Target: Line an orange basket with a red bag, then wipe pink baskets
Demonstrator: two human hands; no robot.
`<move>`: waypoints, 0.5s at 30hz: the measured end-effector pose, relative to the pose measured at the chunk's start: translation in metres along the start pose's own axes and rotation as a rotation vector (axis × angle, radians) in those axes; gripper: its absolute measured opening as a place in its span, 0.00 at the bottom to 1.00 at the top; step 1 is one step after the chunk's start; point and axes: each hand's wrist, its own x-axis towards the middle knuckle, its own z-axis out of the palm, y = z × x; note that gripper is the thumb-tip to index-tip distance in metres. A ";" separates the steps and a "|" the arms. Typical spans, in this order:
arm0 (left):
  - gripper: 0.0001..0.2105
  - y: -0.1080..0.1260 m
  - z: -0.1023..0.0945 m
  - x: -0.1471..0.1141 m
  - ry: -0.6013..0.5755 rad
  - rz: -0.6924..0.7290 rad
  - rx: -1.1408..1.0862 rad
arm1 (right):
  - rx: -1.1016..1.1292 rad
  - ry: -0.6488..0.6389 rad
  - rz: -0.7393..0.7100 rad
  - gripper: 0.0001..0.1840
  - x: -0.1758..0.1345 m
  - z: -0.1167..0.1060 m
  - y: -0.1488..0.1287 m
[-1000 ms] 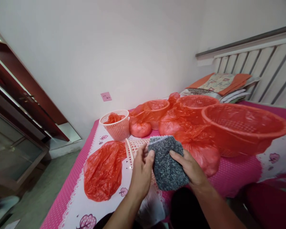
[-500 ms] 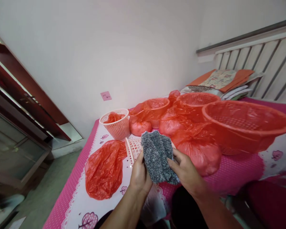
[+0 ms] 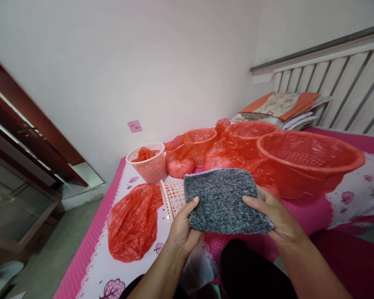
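Observation:
A grey speckled cloth with a fuzzy surface is held up flat between my two hands. My left hand grips its left edge, thumb on the front face. At its right edge my right hand pinches it the same way, fingers behind. Just behind the cloth a white perforated plastic basket lies on its side, partly hidden. To the left, a crumpled red plastic bag rests on the patterned sheet.
An upright white basket with red plastic inside stands near the wall. Red-bag-covered baskets, including a large one, and filled red bags line the back and right. Folded fabrics lie by the white slatted headboard.
The bunched grey cloth has been spread out wide and flat. My right hand has moved to the right with its edge, while my left hand keeps hold. The view has shifted slightly.

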 end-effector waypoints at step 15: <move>0.18 0.001 -0.002 0.000 -0.064 0.072 0.272 | 0.034 0.065 0.130 0.24 -0.001 -0.017 0.022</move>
